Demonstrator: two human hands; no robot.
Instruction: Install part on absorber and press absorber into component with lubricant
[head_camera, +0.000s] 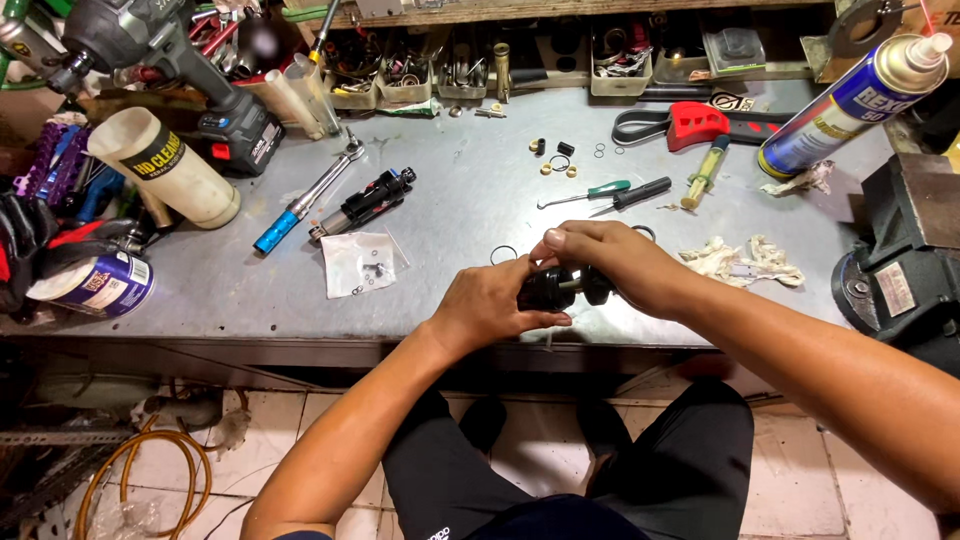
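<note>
Over the front edge of a grey metal workbench (450, 190), both hands hold a small black cylindrical part with a metal shaft (562, 286). My left hand (492, 305) grips its left end from below. My right hand (610, 262) wraps the right end, fingers curled over the top. A thin black o-ring (503, 255) lies on the bench just beyond my left fingers. A black shock absorber (365, 203) rests further left, beside a small clear bag of tiny parts (358, 264).
A blue-handled ratchet (305, 195), a white canister (165, 165) and a cordless driver (180, 70) lie at left. Picks (600, 195), a syringe (705, 172), small rings (555, 160), a spray can (855, 100), rags (740, 260) and a vise (900, 270) sit at right.
</note>
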